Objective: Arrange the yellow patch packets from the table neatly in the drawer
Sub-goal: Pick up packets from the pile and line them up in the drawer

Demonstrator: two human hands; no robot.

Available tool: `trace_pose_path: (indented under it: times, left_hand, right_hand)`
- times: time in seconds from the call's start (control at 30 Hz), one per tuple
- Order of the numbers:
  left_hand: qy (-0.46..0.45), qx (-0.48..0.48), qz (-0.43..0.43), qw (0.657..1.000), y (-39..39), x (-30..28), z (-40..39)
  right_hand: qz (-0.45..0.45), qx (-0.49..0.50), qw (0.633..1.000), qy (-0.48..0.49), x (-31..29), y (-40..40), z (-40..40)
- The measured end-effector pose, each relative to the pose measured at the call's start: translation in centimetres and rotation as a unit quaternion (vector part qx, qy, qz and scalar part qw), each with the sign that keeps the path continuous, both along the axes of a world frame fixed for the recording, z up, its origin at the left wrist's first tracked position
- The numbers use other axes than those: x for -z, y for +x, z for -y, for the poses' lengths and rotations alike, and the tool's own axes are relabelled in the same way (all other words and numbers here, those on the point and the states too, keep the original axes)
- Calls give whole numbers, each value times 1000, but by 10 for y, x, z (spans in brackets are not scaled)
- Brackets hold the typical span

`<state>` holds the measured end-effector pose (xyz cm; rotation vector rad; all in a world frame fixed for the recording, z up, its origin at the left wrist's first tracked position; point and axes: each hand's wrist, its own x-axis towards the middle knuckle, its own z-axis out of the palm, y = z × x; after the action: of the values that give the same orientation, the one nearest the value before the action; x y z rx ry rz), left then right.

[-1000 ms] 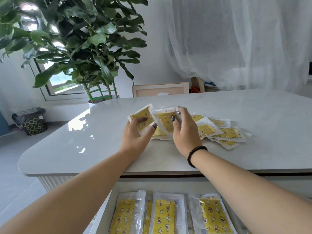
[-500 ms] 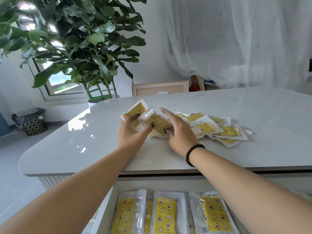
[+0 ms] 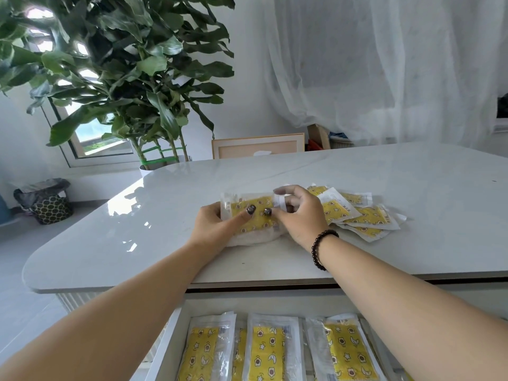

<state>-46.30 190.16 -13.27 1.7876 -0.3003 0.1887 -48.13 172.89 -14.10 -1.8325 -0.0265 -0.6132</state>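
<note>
**Packets gathered into a stack at table centre**

A small stack of yellow patch packets is held at the centre of the frame, its lower edge resting on the white table. The left hand grips the stack's left end, thumb laid across the front. The right hand grips the right end, fingers curled over the top edge. Loose packets are left fanned out on the table just right of the right hand. At the bottom of the frame, the open drawer is seen with three columns of packets already laid flat.

Step judged in hand: squaring up a gathered bundle before transfer. The next move probably calls for the bundle to be kept aligned, carried down toward the drawer and laid flat beside or upon the existing columns.
</note>
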Motion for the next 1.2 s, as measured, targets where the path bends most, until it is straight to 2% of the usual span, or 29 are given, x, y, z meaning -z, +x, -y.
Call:
trace_pose_path:
  times: [0.1,0.2,0.3,0.37,0.43,0.5,0.53,0.6,0.7,0.83,1.03,1.1,1.2]
  left_hand:
    - [43,-7,4,999,1,2,1]
    - [34,-19,11,999,2,1,0]
    - [-8,-83,2,997,4,-1,-4]
    - [-36,-125,-24,991,6,-2,-6]
    - [-63,-143,-41,987,7,-2,-7]
    - [-69,-147,-37,986,5,-3,-6]
    - [-62,-145,-32,987,4,-3,-4]
    - [-56,-143,-27,988,6,-2,-3]
    - [-50,-146,-22,988,6,-2,-4]
    - [-30,-140,-18,990,3,-3,-4]
    - [-29,-129,-20,991,8,-1,-5]
    - [-23,-129,-31,991,9,0,-5]
    - [17,-146,-53,988,8,0,-5]
  right_hand:
    - [-5,-4,999,-43,1,-1,-3]
    - [15,21,995,-92,0,-4,-5]
    - [52,158,965,-202,-1,-4,-6]
    - [14,254,935,-248,0,-3,-3]
    - [-89,287,917,-262,0,-2,3]
    - [-207,273,891,-297,1,0,8]
    - [-239,261,880,-317,2,1,9]
    - [-247,250,877,-329,1,3,12]
    - [-233,243,893,-299,-3,2,13]
    - [-286,190,887,-309,-19,8,25]
    - [-377,189,838,-345,-43,4,48]
    - [-385,180,849,-315,-44,4,50]
    - [-350,195,867,-298,-42,-3,49]
